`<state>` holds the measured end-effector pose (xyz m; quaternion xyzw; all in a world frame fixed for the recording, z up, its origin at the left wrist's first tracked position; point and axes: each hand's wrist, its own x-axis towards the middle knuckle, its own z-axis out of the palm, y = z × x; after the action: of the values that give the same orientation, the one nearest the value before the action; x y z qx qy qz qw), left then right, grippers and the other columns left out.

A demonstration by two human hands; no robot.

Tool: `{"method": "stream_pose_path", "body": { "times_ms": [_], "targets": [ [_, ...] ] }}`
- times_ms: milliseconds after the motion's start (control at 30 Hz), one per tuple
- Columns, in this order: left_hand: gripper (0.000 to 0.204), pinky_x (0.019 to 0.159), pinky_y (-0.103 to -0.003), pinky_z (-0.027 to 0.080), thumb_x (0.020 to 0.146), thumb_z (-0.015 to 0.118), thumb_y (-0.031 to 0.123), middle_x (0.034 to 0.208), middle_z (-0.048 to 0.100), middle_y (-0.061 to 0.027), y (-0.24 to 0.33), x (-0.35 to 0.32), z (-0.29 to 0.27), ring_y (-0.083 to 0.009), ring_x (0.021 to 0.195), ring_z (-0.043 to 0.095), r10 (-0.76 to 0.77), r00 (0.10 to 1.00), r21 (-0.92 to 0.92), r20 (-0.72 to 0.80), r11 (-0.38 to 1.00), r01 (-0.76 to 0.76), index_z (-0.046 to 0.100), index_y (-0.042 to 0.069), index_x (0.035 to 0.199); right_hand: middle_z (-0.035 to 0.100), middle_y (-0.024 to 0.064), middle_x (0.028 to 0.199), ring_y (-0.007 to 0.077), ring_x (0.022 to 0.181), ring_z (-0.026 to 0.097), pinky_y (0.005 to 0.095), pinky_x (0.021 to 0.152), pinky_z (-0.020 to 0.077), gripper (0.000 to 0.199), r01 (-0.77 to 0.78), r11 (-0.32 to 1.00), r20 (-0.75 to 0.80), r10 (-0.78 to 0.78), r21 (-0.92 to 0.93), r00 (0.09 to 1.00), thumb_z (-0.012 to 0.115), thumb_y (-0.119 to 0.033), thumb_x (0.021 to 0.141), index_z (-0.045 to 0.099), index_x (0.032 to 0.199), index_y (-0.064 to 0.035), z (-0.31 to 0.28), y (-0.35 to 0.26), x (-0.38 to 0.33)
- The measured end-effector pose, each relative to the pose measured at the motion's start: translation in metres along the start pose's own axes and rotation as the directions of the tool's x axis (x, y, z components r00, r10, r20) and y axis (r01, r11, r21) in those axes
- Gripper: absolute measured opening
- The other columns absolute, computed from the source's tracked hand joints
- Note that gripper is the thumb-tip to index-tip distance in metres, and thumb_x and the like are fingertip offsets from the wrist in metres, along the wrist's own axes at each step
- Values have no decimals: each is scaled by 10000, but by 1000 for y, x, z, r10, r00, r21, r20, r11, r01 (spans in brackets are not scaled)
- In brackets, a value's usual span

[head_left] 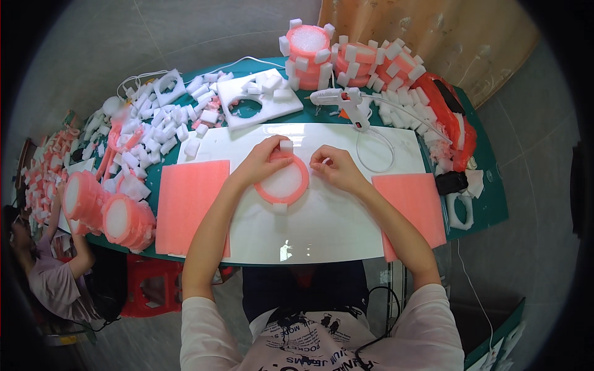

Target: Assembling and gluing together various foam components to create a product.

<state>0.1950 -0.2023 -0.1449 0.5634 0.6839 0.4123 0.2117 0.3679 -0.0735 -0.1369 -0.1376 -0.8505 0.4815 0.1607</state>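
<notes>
Pink foam ring [303, 183], two white blocks [279, 209] against it, left hand [261, 163] gripping it, right hand [338, 168] with fingertips together

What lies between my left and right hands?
In the head view, the round pink-rimmed foam piece; the left hand holds it, the right hand is near it.

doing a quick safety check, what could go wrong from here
The white block at the top of the pink-rimmed foam disc might get knocked, as the left fingers are close beside it. The glue gun points toward the white foam sheet; if hot, it could mark it. Its looped cord lies near the right hand and could snag.
</notes>
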Motion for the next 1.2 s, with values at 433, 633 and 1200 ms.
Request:
{"method": "stream_pose_path", "body": {
  "times_ms": [433,633,1200],
  "targets": [
    [445,801,-318,424,720,625,192,1017,539,-164,1,0,-1,-260,929,536,16,1000,-1,1,1000,-16,476,8,1096,537,-14,795,60,701,509,209,673,433,62,-255,855,215,174,451,961,536,-71,826,545,822,-9,-3,2,-2],
    [440,800,-317,426,719,621,180,1022,538,-161,0,1,0,-259,930,536,5,1000,-15,-2,1000,-6,476,10,1098,548,6,743,64,662,509,201,584,418,79,-209,844,237,101,493,966,528,-85,836,549,827,-10,0,-1,-2],
    [434,796,-314,420,720,630,207,1009,537,-166,2,0,0,-263,915,533,3,1000,-6,-3,1000,-3,482,4,1075,566,35,704,87,622,546,208,580,452,67,-271,848,169,216,456,962,518,-66,844,522,837,0,-2,9,2]
  ]
}}
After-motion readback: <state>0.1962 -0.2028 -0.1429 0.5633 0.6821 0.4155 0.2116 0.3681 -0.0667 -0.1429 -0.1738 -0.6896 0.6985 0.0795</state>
